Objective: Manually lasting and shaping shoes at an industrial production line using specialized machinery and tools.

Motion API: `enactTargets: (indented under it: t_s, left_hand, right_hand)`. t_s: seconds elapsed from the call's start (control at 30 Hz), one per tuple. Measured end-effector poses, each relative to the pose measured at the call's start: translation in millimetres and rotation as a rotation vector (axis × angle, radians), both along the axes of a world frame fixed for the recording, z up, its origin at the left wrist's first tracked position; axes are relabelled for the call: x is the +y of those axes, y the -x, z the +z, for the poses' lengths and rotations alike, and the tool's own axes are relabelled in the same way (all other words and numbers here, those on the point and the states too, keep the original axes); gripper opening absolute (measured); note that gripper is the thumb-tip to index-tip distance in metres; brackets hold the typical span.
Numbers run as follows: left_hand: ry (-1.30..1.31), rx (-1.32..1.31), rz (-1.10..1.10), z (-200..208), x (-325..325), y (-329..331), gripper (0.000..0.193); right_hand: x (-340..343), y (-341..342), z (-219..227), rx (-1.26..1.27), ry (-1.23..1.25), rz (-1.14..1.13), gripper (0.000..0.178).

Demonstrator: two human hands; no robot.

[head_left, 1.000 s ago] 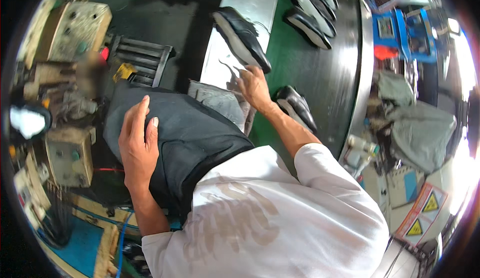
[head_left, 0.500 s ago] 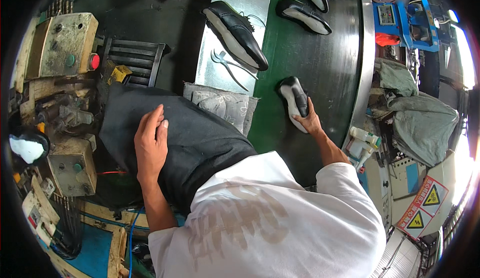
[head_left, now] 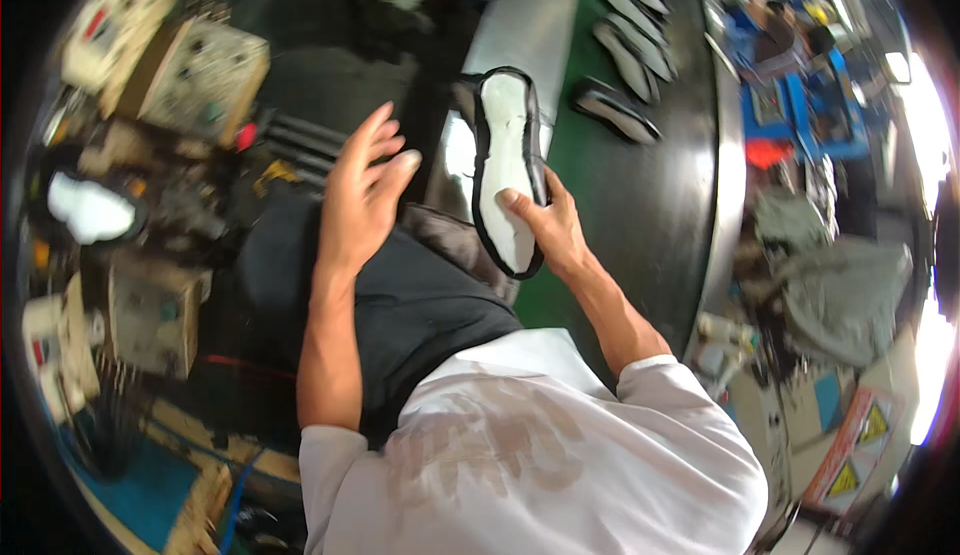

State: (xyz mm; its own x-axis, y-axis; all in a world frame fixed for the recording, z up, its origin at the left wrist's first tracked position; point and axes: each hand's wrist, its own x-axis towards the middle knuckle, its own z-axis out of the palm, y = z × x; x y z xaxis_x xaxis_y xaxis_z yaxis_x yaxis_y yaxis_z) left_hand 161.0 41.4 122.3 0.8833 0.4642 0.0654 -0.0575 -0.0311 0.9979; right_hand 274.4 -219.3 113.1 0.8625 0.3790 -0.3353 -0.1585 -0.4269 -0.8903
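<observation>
A black shoe (head_left: 506,140) without an outsole is held up in front of me, its pale underside facing me. My right hand (head_left: 555,223) grips it near the lower end, with the thumb across the pale bottom and the fingers behind the side. To the left of the shoe, my left hand (head_left: 362,195) is raised over my lap, empty, fingers apart. Behind the held shoe, a dark shape on the metal ledge (head_left: 515,25) is mostly covered. Another black shoe (head_left: 612,113) lies on the belt beyond my right hand.
A dark belt (head_left: 665,225) runs along my right, with several pale-bottomed shoes (head_left: 638,45) farther up. On the left stand control boxes (head_left: 205,75) and a machine carrying a white-bottomed shoe form (head_left: 90,208). Grey cloth (head_left: 840,285) covers equipment at far right.
My right hand has lifted the shoe off the belt and brought it leftward, its underside now toward me. My left hand has moved forward and right, its fingers spreading. The whole view has shifted.
</observation>
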Motion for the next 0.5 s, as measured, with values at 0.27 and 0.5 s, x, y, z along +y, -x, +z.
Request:
enactTargets:
  t_s: [0.27, 0.5]
  left_hand:
    - [-0.492, 0.110, 0.702, -6, 54, 99, 0.032]
    - [-0.719, 0.255, 0.695, -20, 40, 160, 0.028]
  right_hand:
    - [127, 93, 5, 0.105, -0.013, 0.772, 0.106]
    - [212, 117, -18, -0.402, -0.252, 0.889, 0.081]
